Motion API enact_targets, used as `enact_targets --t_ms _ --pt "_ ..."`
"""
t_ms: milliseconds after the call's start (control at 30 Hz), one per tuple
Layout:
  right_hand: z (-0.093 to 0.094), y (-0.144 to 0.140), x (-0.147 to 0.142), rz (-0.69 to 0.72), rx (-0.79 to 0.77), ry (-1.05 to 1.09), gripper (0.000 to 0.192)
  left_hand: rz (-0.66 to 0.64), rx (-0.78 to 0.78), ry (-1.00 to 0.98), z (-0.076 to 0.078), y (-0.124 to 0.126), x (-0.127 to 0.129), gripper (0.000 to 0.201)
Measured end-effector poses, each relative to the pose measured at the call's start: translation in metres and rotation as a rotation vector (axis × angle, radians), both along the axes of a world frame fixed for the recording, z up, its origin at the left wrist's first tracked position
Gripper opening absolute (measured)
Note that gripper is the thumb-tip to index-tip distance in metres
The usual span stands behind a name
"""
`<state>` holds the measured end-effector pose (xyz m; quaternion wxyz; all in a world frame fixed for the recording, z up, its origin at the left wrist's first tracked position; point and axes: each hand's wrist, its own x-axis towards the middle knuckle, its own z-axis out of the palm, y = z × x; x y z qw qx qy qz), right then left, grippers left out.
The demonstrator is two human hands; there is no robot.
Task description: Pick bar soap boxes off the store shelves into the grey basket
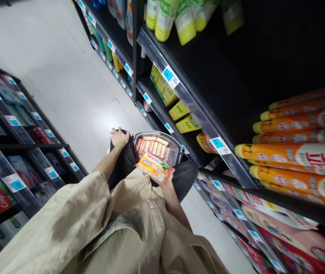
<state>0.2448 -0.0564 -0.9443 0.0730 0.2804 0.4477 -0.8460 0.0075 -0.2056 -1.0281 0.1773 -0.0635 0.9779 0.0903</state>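
My right hand [168, 182] is closed on the near right end of an orange-and-yellow pack of soap [153, 166], held just above my lap at the near side of the basket. Inside the grey shopping basket [175, 152] lie several orange-and-white packs [154, 147], lined up side by side. The held pack covers part of them. My left hand [119, 137] rests on my dark-trousered left knee, fingers spread and holding nothing. The basket stands between my bent knees.
On the right, dark shelves carry orange bottles [293, 154], yellow AXE bottles [189, 124] and green-and-yellow bottles [165, 19]. A shelf edge [196, 102] juts out near the basket. Another shelf unit [22, 146] with boxed goods lines the left. Pale floor [73, 102] runs between them.
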Motion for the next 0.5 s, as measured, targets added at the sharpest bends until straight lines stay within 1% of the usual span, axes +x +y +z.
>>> enact_targets --t_ms 67,133,200,267,400,500 --pt "0.012 -0.009 -0.006 -0.019 -0.135 -0.021 0.125 -0.004 0.003 0.013 -0.002 0.000 0.000 0.059" --pt "0.027 -0.012 -0.011 -0.025 -0.190 -0.020 0.115 -0.011 0.003 0.020 -0.003 -0.001 -0.001 0.058" --pt "0.040 -0.012 -0.014 -0.033 -0.169 -0.020 0.098 -0.014 -0.002 0.016 -0.003 -0.001 -0.001 0.058" --pt "0.050 -0.008 -0.016 -0.060 -0.129 -0.022 0.087 -0.016 -0.006 0.011 -0.003 -0.001 -0.002 0.057" --pt "0.060 0.000 -0.021 -0.141 -0.062 0.008 0.081 -0.020 -0.010 0.005 -0.003 0.000 -0.003 0.057" --pt "0.064 0.004 -0.024 -0.165 -0.054 0.015 0.074 -0.020 -0.010 0.012 -0.005 0.000 -0.003 0.057"
